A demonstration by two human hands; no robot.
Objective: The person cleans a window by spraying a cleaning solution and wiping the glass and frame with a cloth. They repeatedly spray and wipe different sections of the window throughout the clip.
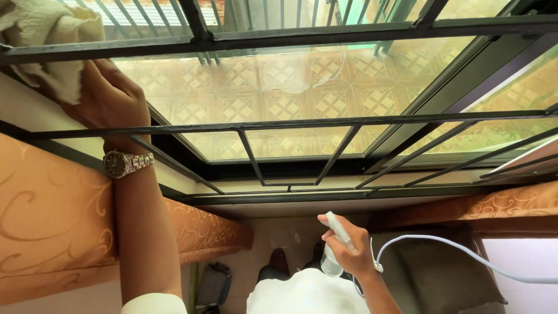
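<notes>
The black window grille point(302, 123) stands in front of the glass pane point(279, 81) and bars most of the way to it. Its openings are wide in the upper row, between the top rail and the middle rail, where a hand fits through; the left hand point(107, 96) with its cream cloth point(49, 43) fills the upper left corner there. The lower row is cut into narrower boxes by short uprights and slanted bars, tight for a hand. Orange patterned curtains point(52, 215) crowd the left and right edges of the window. Below the sill the room is open, save the right hand point(351, 253) with a spray bottle point(336, 244) and a white cable point(459, 250) crossing low right
</notes>
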